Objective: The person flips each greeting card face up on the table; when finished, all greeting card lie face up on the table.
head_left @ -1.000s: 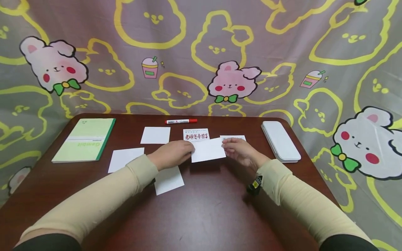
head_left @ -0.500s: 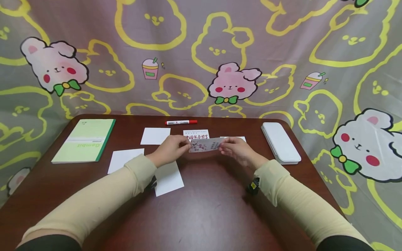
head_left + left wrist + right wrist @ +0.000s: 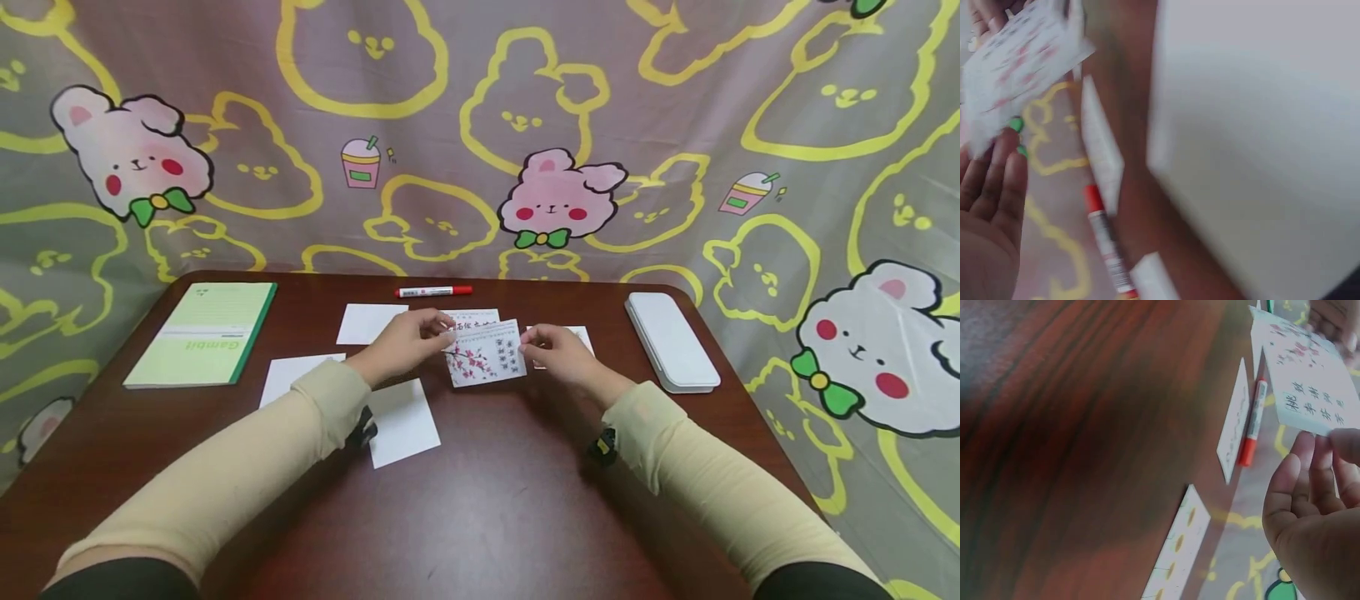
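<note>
Between my two hands, above the table, hangs a white card (image 3: 486, 360) with red blossoms and dark characters on the side toward me. My left hand (image 3: 405, 343) pinches its left edge, and my right hand (image 3: 564, 360) pinches its right edge. The right wrist view shows the thumb and fingertips of the right hand (image 3: 1322, 500) at the edge of the card (image 3: 1310, 372) beside the characters. Just behind it lies a card with brush lettering (image 3: 480, 317), partly covered. Another printed card (image 3: 582, 335) lies partly hidden behind the right hand.
Blank white cards lie left of centre: one at the back (image 3: 371, 323), one under the left forearm (image 3: 292, 373), one nearer me (image 3: 406, 425). A red marker (image 3: 433, 292) lies near the back edge. A green notebook (image 3: 198, 335) is on the left, a white case (image 3: 670, 340) on the right.
The held card showed its blank side, then tilted flat with the print visible; now it stands steeper with its printed side facing me. Both hands have stayed at its edges.
</note>
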### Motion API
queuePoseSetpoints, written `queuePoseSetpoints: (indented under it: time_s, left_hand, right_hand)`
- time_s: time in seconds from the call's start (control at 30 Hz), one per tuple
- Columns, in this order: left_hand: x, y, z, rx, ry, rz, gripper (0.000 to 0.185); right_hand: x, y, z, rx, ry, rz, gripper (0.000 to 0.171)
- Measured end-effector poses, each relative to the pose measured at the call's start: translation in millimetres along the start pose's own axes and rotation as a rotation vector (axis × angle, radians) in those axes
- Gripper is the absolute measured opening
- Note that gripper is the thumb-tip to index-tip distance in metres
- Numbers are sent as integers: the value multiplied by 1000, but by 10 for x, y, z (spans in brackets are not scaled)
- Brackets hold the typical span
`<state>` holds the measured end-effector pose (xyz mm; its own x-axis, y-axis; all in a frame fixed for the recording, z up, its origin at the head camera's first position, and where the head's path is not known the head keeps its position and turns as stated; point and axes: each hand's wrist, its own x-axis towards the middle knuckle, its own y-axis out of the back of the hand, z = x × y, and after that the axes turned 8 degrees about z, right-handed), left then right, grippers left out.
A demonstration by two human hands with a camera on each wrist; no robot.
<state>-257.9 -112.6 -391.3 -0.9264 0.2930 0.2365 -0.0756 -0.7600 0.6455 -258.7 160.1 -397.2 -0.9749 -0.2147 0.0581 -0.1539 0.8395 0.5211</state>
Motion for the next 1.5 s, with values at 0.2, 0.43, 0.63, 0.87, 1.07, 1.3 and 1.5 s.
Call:
queuePoseSetpoints:
  time_s: [0.2,0.43,0.63,0.87,1.07,1.3,1.5]
  left_hand:
    - [158,93,327,242,-228,-100,19]
    - [207,141,458,298,-213,-91,14]
    - [213,174,373,-20,36,174,16]
    - [242,116,414,-548,239,312,19]
    - [200,-40,382,-627,297,288,20]
    - [213,20,220,-534,291,334,29]
    - [190,71,68,-166,258,267,25]
  right_hand:
    - [-37,-4,-129,-147,157,-54,10]
    - [-55,-59,-225,-93,141,30,18]
    - [-66,-122,-126,639,-206,240,22]
    - [-98,-349,-171,837,-209,188,14]
    - [-28,-407,-242,892,-214,309,6]
    - [18,-347,-145,595,-133,283,6]
    - [36,-305,-95,460,-148,171,7]
